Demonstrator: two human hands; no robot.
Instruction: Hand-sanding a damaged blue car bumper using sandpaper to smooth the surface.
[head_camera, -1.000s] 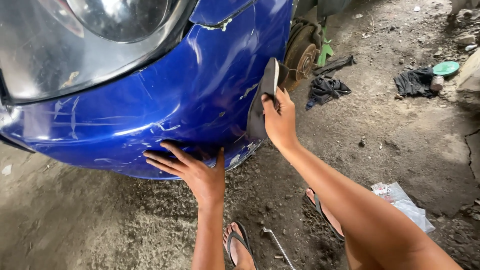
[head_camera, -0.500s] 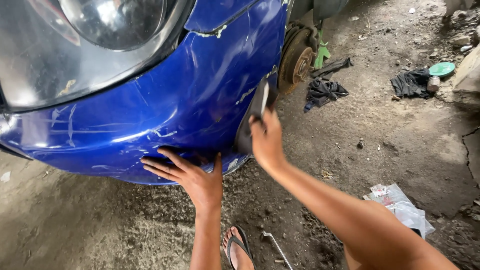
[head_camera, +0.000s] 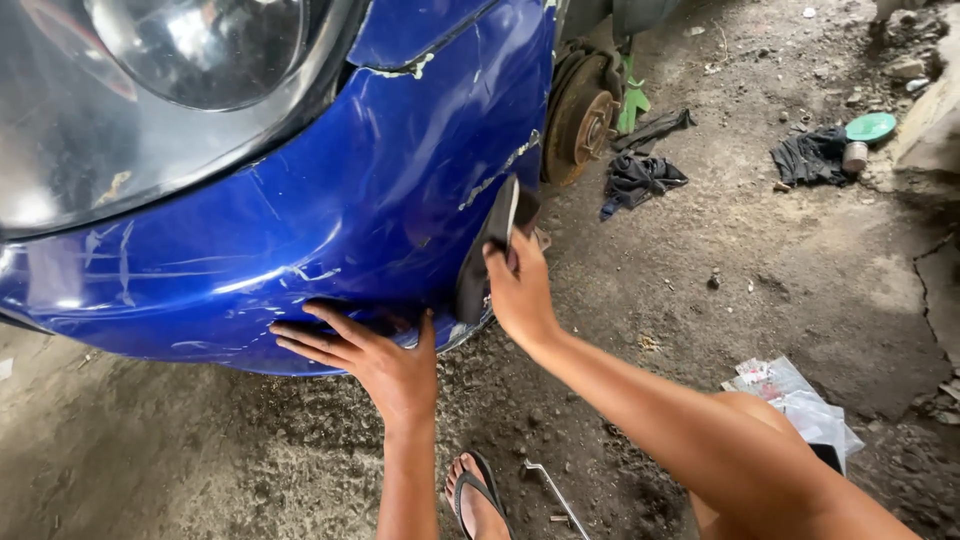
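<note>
Bumper (head_camera: 300, 240), blue and scratched, filled the left of the view, with a bare brake disc (head_camera: 580, 118) at its far right end. The left hand (head_camera: 375, 355) lay spread flat on the bumper's lower edge, apparently to steady it. Just right, the right hand (head_camera: 518, 290) pinched a dark flat sanding pad (head_camera: 490, 248) against the bumper's corner. Dark rags (head_camera: 640, 178) lay on the ground beyond.

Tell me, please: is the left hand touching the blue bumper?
Touching. The head view shows the left hand laid flat, fingers spread, against the lower edge of the blue bumper, with no gap visible.
</note>
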